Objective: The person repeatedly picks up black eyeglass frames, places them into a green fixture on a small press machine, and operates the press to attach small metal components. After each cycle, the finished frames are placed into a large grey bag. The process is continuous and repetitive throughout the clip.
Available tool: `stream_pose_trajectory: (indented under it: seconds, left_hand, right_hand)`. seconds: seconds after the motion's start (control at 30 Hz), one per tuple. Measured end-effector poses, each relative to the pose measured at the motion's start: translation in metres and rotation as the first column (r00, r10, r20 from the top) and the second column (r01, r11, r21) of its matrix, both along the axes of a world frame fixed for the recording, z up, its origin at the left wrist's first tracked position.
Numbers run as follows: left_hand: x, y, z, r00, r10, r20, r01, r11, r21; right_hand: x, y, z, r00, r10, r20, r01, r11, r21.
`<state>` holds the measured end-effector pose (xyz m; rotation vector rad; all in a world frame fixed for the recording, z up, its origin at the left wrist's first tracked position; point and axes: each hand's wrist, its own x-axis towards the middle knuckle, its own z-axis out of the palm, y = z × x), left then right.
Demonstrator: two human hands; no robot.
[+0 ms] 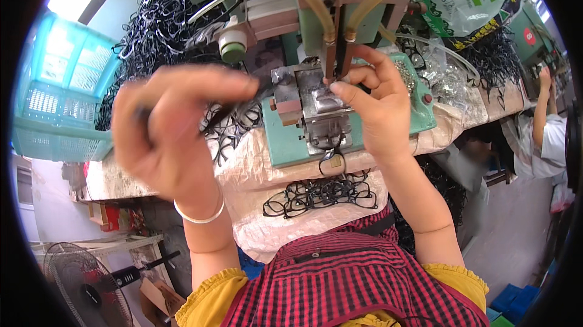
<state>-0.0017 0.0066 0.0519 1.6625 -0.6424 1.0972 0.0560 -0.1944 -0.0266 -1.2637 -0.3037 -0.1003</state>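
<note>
My right hand (385, 105) is at the pressing head of a green bench machine (285, 145). Its thumb and fingertips are closed beside the two upright metal bars (330, 60), above the metal fixture (328, 105); whatever they pinch is too small to make out. Blurred by motion, my left hand (173, 126) is raised to the left of the fixture with curled fingers. A dark strip (220, 119) shows at its fingers, too smeared to name. Below the fixture hangs a dark eyeglass frame (333, 162). Several black eyeglass frames (322, 196) lie on the pale cloth nearest me.
Behind my left hand is a heap of dark eyeglass parts (161, 23) beside turquoise plastic baskets (67, 90). A round green knob (232, 47) juts out from the machine. Small metal parts (404, 75) lie at its right. A fan (88, 287) stands lower left; another person (543, 132) works far right.
</note>
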Motion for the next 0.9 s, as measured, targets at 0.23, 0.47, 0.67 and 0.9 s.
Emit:
stream_pose_trajectory:
  seconds: [0.23, 0.47, 0.67, 0.9]
  left_hand:
    - [0.012, -0.016, -0.007, 0.983, 0.145, 0.112, -0.179, 0.896, 0.406]
    - [-0.004, -0.058, -0.05, 0.966, -0.178, 0.189, -0.001, 0.726, 0.688]
    - [-0.001, -0.062, -0.064, 0.965, -0.172, 0.2, 0.017, 0.797, 0.603]
    - [-0.034, -0.053, -0.09, 0.975, 0.077, 0.209, -0.153, 0.913, 0.377]
  right_hand:
    - [-0.032, -0.01, 0.017, 0.998, 0.054, -0.035, -0.054, 0.998, -0.016]
    - [0.027, -0.093, -0.032, 0.87, -0.393, 0.297, 0.492, 0.728, -0.478]
    - [-0.005, -0.128, -0.073, 0.923, -0.36, 0.137, 0.268, 0.344, -0.9]
    - [0.034, -0.093, -0.087, 0.823, -0.278, 0.495, 0.549, 0.171, -0.818]
